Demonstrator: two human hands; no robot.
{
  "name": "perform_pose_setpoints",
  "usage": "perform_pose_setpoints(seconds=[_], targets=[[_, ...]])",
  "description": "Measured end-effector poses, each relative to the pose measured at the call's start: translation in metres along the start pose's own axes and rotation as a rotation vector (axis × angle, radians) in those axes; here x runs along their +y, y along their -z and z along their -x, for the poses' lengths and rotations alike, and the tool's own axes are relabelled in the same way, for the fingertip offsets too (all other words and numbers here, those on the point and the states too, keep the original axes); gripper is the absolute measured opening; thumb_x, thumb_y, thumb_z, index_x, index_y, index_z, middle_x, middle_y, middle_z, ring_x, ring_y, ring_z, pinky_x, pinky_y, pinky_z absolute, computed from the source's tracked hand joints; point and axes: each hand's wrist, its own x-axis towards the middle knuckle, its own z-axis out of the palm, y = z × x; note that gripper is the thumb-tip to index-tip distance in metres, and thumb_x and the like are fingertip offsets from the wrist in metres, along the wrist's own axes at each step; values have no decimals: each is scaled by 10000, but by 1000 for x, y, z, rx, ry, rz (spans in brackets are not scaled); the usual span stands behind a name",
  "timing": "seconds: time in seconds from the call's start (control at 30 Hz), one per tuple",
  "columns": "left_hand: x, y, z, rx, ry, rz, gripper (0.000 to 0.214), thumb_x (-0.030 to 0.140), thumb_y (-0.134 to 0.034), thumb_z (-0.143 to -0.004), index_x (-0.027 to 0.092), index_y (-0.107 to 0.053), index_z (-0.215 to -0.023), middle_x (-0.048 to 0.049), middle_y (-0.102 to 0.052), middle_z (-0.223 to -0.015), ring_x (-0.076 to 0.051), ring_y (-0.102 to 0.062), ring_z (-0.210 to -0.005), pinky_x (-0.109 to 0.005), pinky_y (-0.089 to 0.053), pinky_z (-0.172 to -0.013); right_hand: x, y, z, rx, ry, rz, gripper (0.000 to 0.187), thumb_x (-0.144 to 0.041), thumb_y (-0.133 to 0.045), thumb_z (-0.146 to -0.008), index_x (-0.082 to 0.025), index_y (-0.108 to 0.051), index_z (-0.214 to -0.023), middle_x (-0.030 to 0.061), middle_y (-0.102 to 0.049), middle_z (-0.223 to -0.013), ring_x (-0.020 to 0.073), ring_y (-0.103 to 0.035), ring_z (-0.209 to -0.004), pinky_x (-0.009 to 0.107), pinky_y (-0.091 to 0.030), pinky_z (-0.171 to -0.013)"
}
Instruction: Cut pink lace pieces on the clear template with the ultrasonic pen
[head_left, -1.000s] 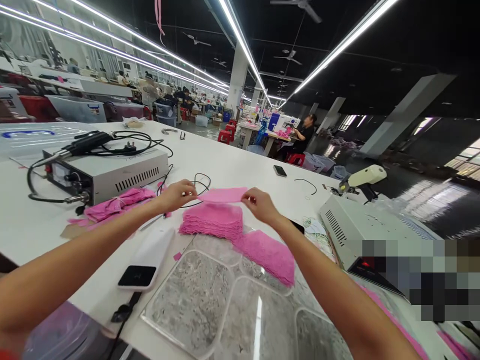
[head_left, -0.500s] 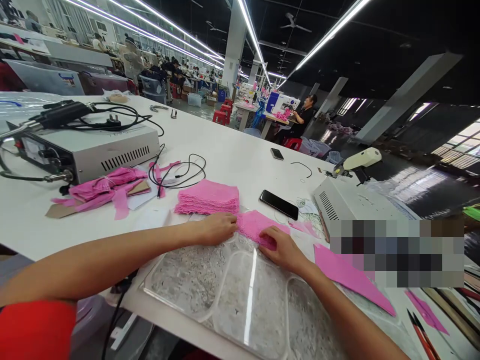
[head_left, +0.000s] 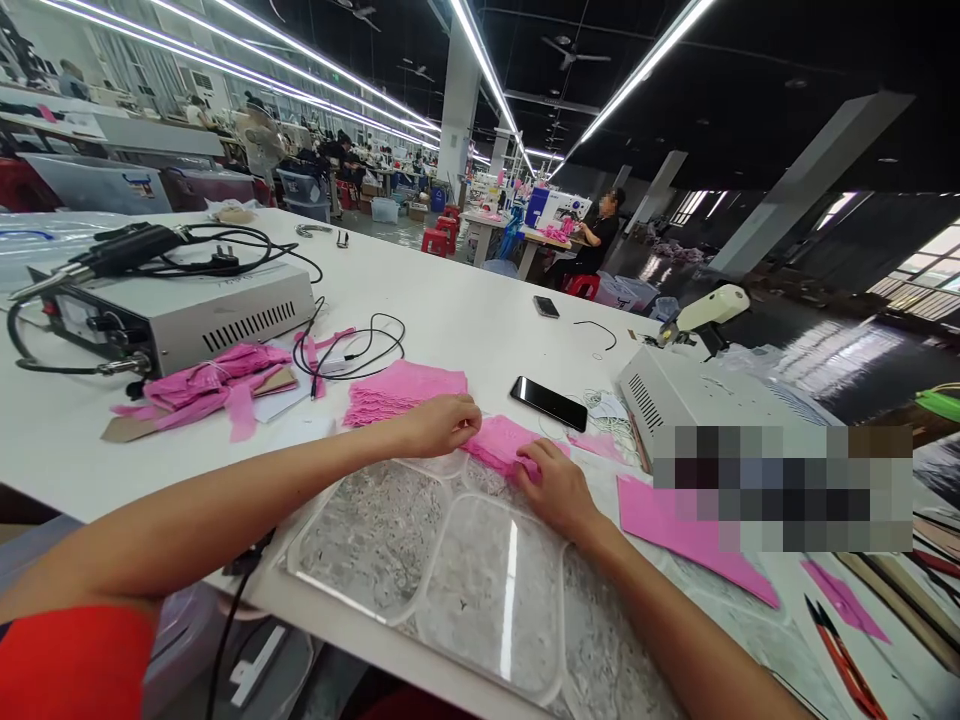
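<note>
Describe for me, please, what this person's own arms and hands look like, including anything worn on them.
The left arm has a plain, bright red sleeve ending above the bare forearm. The right arm is bare as far as it shows. The left grip and right grip are ungloved, with no watch or bracelet visible.

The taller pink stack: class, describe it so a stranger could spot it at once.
On the white table, find the wearer's left hand. Just beyond that hand lies the pink stack. Many wavy-edged layers make it visibly thicker than the pink pile by the right hand.
</note>
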Motion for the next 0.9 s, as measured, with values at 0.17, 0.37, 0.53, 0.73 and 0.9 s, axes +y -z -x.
perform_pose_setpoints(seconds=[0.17,0.37,0.53,0.73,0.9], targets=[[1,14,53,-122,-98,75,153,74,-519,-792,178,-628,-762,-26,-635,-873,-139,-593,-768,-215,-441,-702,-9,11,34,-65,88,34,203,-143,-509,-797,-224,-665,-898,81,-688,-930,204,-634,-834,326,-508,-720],[0,16,90,-324,-135,1,188,36,-595,-729,202,-648,-659,17,-648,-750,-107,-573,-597,-208,-418,-555,-46,31,55,-410,274,-243,200,-236,-479,-902,-248,-673,-951,50,-678,-884,136,-629,-734,267,-512,-661],[-12,-12,34,-192,-30,-154,116,100,-563,-857,148,-668,-847,-85,-655,-940,-201,-627,-868,-290,-490,-757,-25,8,6,-148,45,-267,172,-275,-543,-841,-219,-667,-946,41,-660,-830,142,-578,-679,300,-492,-644],[-29,-42,-9,-209,-30,-214,315,352,-585,-958,153,-581,-1203,-87,-608,-1191,-202,-626,-1015,-413,-549,-869,9,-12,-14,-119,5,-270,177,-312,-570,-803,-201,-684,-879,44,-659,-811,155,-580,-685,316,-489,-649],[-32,-44,-6,-223,-21,-196,311,348,-577,-962,163,-580,-1213,-93,-601,-1213,-204,-623,-1026,-409,-548,-876,16,-7,-9,-140,-3,-313,205,-339,-549,-816,-210,-707,-839,46,-685,-803,161,-606,-706,313,-486,-667]])
